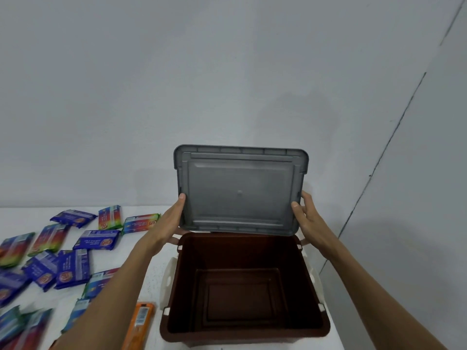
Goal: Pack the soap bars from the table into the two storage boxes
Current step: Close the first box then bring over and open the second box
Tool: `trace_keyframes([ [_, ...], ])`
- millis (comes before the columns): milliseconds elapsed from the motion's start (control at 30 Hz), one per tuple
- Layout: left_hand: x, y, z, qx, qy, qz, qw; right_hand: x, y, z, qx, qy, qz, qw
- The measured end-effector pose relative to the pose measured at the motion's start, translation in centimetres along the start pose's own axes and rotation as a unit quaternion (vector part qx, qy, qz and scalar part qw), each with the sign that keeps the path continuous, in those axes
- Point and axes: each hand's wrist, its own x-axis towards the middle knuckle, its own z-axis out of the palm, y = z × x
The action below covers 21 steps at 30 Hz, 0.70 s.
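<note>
Head view: A person holds a grey lid [240, 190] upright, its ribbed underside facing the camera, directly above an open brown storage box [324, 327] on a white desk [149, 271]. The left hand [170, 219] grips the lid's left edge and the right hand [307, 219] grips its right edge. On each side the thumb presses on the underside; the left fingers [181, 198] are otherwise hidden behind the lid, while the right fingers [306, 198] curl round the rim, so both hands pinch the lid between thumb and fingers. The lid's lower edge hangs just over the box's far rim. The box sits just below the fingers, between the two forearms, with its brown floor in plain sight and white side latches [168, 276] hanging open. The soap bars [98, 239], in blue and rainbow wrappers, lie scattered flat on the desk to the left of and below the left fingers, well apart from the box. An orange packet [141, 324] lies just beside the box's near left corner, under the left forearm. A plain grey wall [227, 72] rises beyond the fingers.
</note>
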Motion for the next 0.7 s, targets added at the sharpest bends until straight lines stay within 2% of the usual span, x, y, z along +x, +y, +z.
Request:
trace_keyframes([
  [133,-0.5,-0.6,0.2,0.006,-0.017,0.036,0.999,-0.6,0.5,-0.5,-0.023,-0.001,0.034,0.999],
  [267,-0.3,-0.2,0.6,-0.004,-0.029,0.068,0.997,-0.2,-0.4,-0.7,-0.032,0.009,0.015,0.999],
  [433,0.5,-0.7,0.7,0.005,-0.024,0.036,0.999,0.6,0.4,-0.3,-0.061,0.031,0.009,0.998],
  [700,1.5,-1.9,1.3,0.001,-0.022,-0.009,1.000,1.8,3.9,0.0,-0.077,0.021,0.095,0.992],
])
